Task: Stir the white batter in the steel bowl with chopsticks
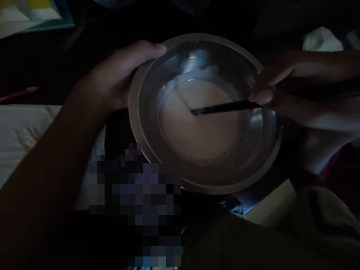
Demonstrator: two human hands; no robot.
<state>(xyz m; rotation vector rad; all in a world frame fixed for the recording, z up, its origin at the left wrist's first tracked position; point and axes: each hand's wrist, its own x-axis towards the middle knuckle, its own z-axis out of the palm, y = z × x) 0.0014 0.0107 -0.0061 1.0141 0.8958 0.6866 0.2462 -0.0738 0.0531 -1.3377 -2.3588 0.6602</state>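
Note:
A metal bowl sits in the middle of the view, with a pale, pinkish-beige liquid in its bottom and small dark specks along the liquid's edge. My left hand grips the bowl's rim at the upper left, thumb on top and fingers partly hidden below. From the right, my right hand is closed around dark, thin chopsticks; whether one or two cannot be made out. Their tip dips into the liquid near its middle, and a faint line shows on the surface beside it.
A red pencil-like stick lies at the left above a pale printed sheet. Colourful paper is at the top left, a crumpled white thing at the upper right, and a beige flat piece below the bowl. The scene is dark.

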